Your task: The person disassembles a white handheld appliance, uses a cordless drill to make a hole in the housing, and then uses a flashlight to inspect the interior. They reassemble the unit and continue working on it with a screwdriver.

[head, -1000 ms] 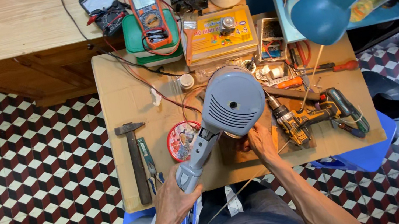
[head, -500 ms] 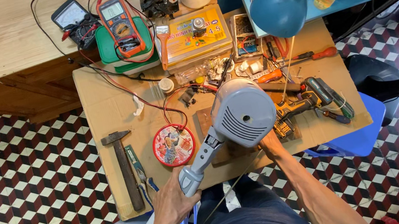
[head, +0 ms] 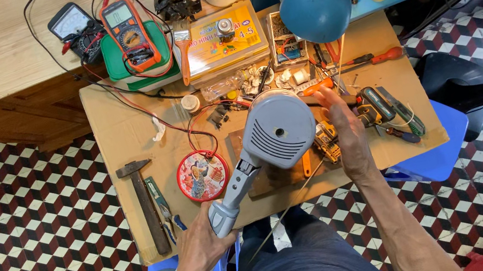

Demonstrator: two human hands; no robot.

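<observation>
My left hand [head: 204, 244] grips the neck of the grey fan motor housing [head: 277, 130] above the tabletop's [head: 122, 136] near middle; my right hand [head: 346, 130], open, reaches right of it toward an orange-handled screwdriver [head: 320, 85].

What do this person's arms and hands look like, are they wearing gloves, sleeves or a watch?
Both are bare. The left hand and right hand wear no gloves, and no ring shows. The forearms are uncovered as far as the frame's lower edge, with no sleeve cuff, watch or wristband in sight. No tape, bandage or marking shows on either. Below them the person's dark blue-grey trousers appear.
</observation>
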